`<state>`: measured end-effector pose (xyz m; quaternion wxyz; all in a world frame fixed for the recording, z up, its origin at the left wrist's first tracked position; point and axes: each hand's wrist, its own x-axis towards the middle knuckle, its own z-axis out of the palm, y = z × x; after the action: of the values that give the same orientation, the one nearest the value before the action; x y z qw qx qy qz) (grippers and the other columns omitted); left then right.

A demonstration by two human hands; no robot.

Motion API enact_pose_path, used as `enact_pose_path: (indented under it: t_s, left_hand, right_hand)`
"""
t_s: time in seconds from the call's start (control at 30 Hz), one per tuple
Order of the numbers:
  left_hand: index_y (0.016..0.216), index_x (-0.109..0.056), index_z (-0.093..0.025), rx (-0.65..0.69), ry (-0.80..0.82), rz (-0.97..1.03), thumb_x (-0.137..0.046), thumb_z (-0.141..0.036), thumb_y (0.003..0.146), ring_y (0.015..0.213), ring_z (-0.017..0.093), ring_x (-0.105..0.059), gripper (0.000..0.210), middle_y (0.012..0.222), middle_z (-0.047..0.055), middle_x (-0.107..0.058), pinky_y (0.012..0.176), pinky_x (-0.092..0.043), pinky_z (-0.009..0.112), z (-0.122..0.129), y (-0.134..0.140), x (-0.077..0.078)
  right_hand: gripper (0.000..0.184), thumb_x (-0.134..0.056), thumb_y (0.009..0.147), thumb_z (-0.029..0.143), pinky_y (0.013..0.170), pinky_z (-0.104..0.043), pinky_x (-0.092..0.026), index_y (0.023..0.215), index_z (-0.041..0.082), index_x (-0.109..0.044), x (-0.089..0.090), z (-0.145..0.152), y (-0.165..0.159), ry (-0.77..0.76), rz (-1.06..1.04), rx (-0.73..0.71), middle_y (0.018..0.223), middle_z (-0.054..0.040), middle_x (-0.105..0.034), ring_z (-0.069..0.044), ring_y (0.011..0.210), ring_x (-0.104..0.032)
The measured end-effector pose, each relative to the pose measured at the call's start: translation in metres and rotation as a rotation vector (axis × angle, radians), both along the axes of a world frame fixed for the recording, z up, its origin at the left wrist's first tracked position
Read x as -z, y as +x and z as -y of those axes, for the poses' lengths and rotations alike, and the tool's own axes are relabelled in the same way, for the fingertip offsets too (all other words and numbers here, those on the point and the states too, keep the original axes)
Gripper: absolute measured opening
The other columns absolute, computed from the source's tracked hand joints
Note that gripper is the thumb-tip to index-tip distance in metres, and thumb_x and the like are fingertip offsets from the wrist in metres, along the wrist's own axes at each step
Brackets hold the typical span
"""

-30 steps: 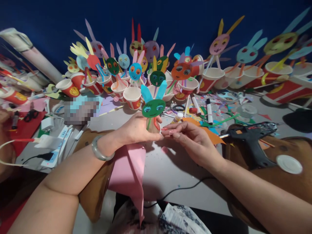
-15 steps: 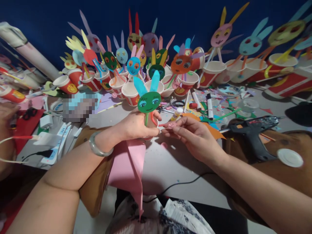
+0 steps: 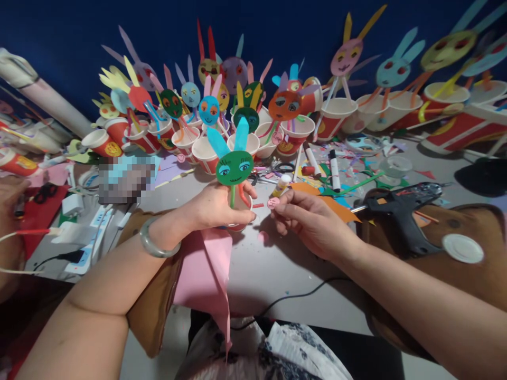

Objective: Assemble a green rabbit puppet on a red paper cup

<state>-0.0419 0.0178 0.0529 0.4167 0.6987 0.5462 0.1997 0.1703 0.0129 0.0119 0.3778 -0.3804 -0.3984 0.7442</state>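
My left hand [image 3: 216, 207] is wrapped round a paper cup [image 3: 246, 203], most of which it hides. A green paper face [image 3: 235, 168] with blue ears and drawn eyes stands up from the cup on a green straw [image 3: 232, 195]. A red-orange straw [image 3: 244, 196] bends over the cup's rim, its end pointing to the right. Just right of that end, my right hand [image 3: 304, 216] pinches a small pink paper disc [image 3: 273, 203] with dark marks on it. Another pink paper piece [image 3: 263, 236] lies on the table below.
Many cups with paper rabbit faces [image 3: 209, 111] line the back. A black glue gun [image 3: 412, 214] rests at right beside a white lid [image 3: 463, 248]. Markers [image 3: 335, 171] and paper scraps lie between. Pink paper [image 3: 206, 269] hangs over the front edge. A power strip [image 3: 89, 243] is at left, near another person's hand [image 3: 10, 203].
My right hand has drawn the pink disc slightly away from the red-orange straw's end, leaving a gap. My left hand still holds the cup. The whole view has shifted a little.
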Motion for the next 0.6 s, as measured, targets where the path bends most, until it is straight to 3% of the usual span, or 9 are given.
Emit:
enact_pose_path:
  t_s: [0.1, 0.33, 0.6]
  left_hand:
    - [0.102, -0.060, -0.022, 0.005, -0.003, 0.011, -0.074, -0.030, 0.067, 0.061, 0.012, -0.062, 0.039, 0.068, -0.006, -0.065, 0.064, -0.052, 0.027, 0.001, 0.000, 0.002]
    - [0.096, -0.065, -0.020, -0.030, 0.126, 0.018, -0.085, -0.046, 0.063, 0.084, 0.018, -0.068, 0.046, 0.087, 0.001, -0.072, 0.083, -0.054, 0.034, 0.000, -0.004, 0.011]
    - [0.089, -0.072, -0.017, 0.046, 0.206, 0.279, -0.086, -0.040, 0.066, 0.085, 0.019, -0.069, 0.035, 0.089, 0.004, -0.073, 0.082, -0.056, 0.033, -0.003, -0.004, 0.019]
  right_hand:
    - [0.033, -0.086, 0.073, 0.036, 0.044, -0.019, -0.044, 0.076, 0.020, -0.057, -0.001, 0.003, 0.000, 0.013, -0.013, 0.004, 0.060, 0.0064, -0.056, -0.006, 0.046, -0.051]
    - [0.031, -0.086, 0.074, 0.034, 0.041, -0.016, -0.037, 0.076, 0.020, -0.058, -0.001, 0.007, -0.002, 0.011, -0.049, 0.062, 0.058, 0.0077, -0.051, -0.003, 0.045, -0.041]
    - [0.037, -0.087, 0.071, 0.038, 0.043, -0.018, -0.039, 0.074, 0.019, -0.055, -0.006, 0.015, -0.009, 0.014, -0.035, 0.034, 0.054, 0.0095, -0.050, -0.003, 0.042, -0.039]
